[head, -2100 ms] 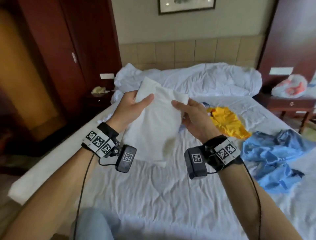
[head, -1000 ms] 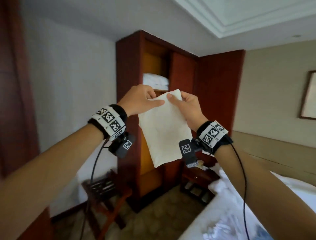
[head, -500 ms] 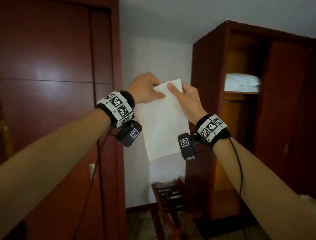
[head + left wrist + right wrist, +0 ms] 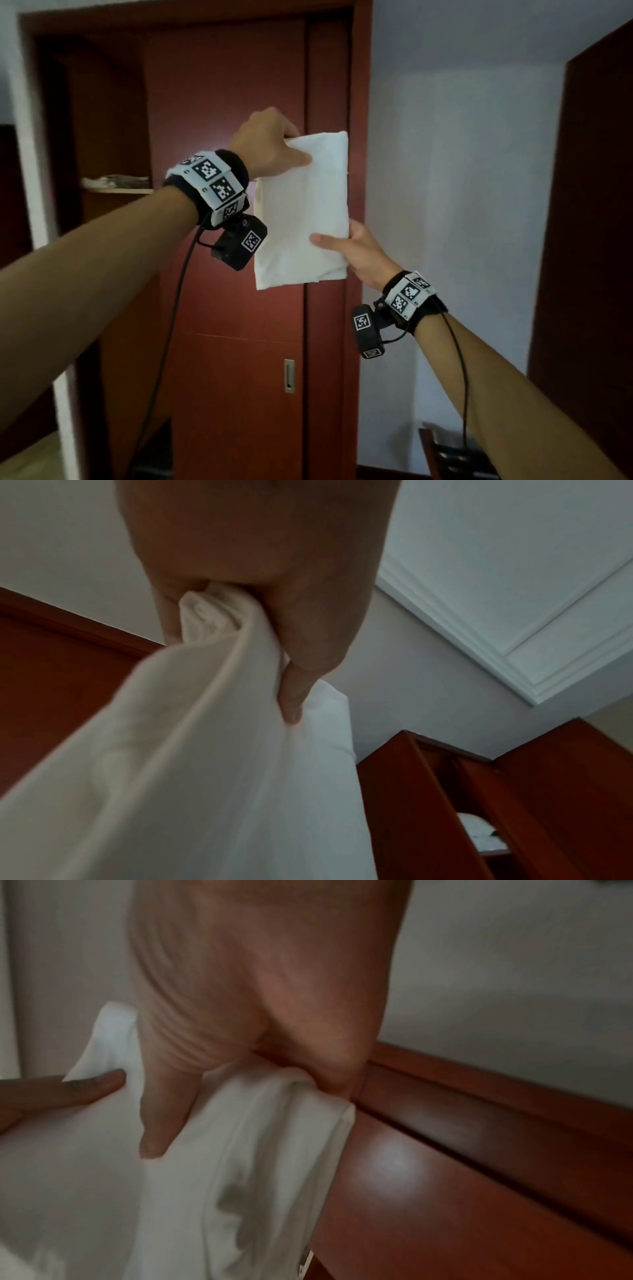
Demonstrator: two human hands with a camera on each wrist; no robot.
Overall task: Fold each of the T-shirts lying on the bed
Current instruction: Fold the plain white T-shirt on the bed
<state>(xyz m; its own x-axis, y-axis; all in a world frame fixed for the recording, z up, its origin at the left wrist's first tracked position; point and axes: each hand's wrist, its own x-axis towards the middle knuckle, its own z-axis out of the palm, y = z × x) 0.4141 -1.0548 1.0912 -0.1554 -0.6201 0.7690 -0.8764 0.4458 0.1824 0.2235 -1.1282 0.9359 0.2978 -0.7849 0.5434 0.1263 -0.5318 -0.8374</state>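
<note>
A folded white T-shirt [image 4: 303, 209] hangs upright in the air in front of a dark red wardrobe door. My left hand [image 4: 270, 144] grips its top left corner, thumb laid across the front. My right hand [image 4: 356, 248] pinches its lower right edge, thumb on the front and fingers behind. In the left wrist view the white T-shirt [image 4: 192, 777] bunches between the thumb and curled fingers of my left hand [image 4: 260, 631]. In the right wrist view my right hand [image 4: 240, 1091] holds the white T-shirt [image 4: 219, 1191], with the left thumb [image 4: 78, 1091] lying on it. The bed is out of view.
The red wooden wardrobe door [image 4: 239, 342] with a small metal pull [image 4: 289, 375] stands straight ahead. An open shelf [image 4: 116, 183] holding folded cloth lies to the left. A white wall [image 4: 462, 205] lies on the right, a dark rack [image 4: 455, 455] below it.
The view has swung left from the bed to the wardrobe door. My right hand slid from the shirt's top edge down to its lower right edge. My left hand kept the top corner.
</note>
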